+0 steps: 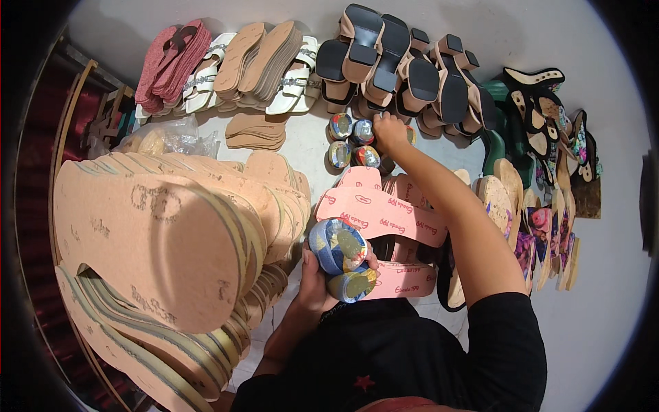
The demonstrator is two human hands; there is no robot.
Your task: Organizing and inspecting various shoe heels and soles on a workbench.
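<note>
My left hand (313, 287) is closed around two shoe heels (338, 247), stubby blocks wrapped in blue, yellow and white patterned material with dull greenish ends. They are held close in front of my black shirt. Farther off, my right hand (392, 134) reaches down among a cluster of similar wrapped heels (339, 154) standing on the white surface. Its fingers are curled, and what they grip is hidden behind the hand. Under my right forearm and beyond the held heels lie pink printed insoles (392, 214).
Tall stacks of beige soles (147, 240) crowd the left. Along the back wall stand pink soles (168, 65), tan insoles (268, 65), white sandals (296, 79) and upturned block-heeled shoes (395, 58). Floral sandals (539, 230) and a green object (495, 147) are at the right.
</note>
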